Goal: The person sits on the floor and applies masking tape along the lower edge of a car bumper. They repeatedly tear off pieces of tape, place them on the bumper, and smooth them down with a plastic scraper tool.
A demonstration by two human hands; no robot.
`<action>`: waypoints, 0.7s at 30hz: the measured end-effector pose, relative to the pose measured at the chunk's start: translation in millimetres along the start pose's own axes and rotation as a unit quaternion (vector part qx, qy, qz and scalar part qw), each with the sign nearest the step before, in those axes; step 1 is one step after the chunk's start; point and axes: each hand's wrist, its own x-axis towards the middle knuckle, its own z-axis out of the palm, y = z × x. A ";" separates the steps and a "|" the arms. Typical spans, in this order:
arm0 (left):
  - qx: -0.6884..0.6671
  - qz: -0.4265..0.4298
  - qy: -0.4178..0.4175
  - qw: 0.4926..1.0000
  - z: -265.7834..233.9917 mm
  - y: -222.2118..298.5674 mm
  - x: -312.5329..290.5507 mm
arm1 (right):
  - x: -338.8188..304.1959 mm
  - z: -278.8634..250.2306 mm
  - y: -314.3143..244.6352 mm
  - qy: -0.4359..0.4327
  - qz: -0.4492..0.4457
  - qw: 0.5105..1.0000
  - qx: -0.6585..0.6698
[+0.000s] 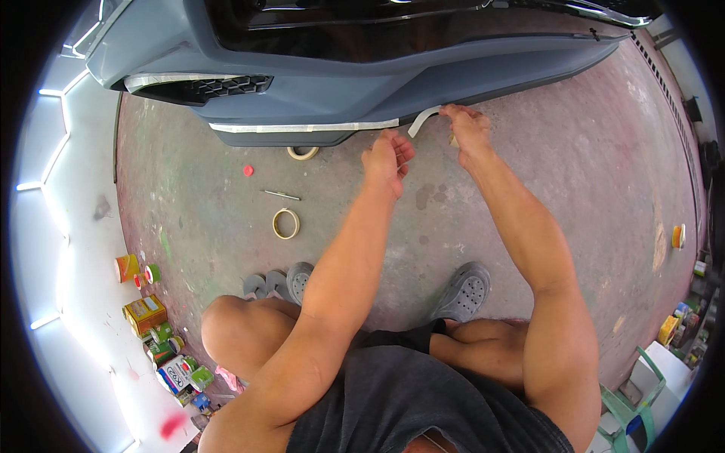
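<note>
A grey car bumper [317,98] spans the top of the view, with a strip of pale masking tape [302,127] stuck along its lower edge. My left hand [389,162] is just below the right end of that strip, its fingers loosely curled and apart, with nothing visible in them. To its right, my right hand [470,136] pinches a loose piece of masking tape [423,121]. That piece curves down and left from my fingertips, its free end hanging near the bumper's edge. A bit of something yellowish shows under the right palm, mostly hidden.
On the floor lie a tape roll [286,223], another roll [303,153] partly under the bumper, a pen-like tool [281,194] and a red cap [248,171]. Paint cans [145,312] line the left wall. A green plastic stool [630,408] stands at lower right.
</note>
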 end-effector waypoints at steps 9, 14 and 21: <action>-0.100 -0.002 -0.056 0.993 9.3 -22.3 1.5 | -3.9 1.9 -3.4 0.001 0.002 1.000 -0.011; -0.073 0.093 -0.021 0.993 10.8 -19.5 0.7 | -2.3 -1.4 -3.1 -0.010 -0.002 1.000 -0.016; -0.048 0.149 -0.004 0.988 9.8 -15.9 3.1 | -8.7 -0.4 -4.3 -0.022 -0.009 1.000 -0.011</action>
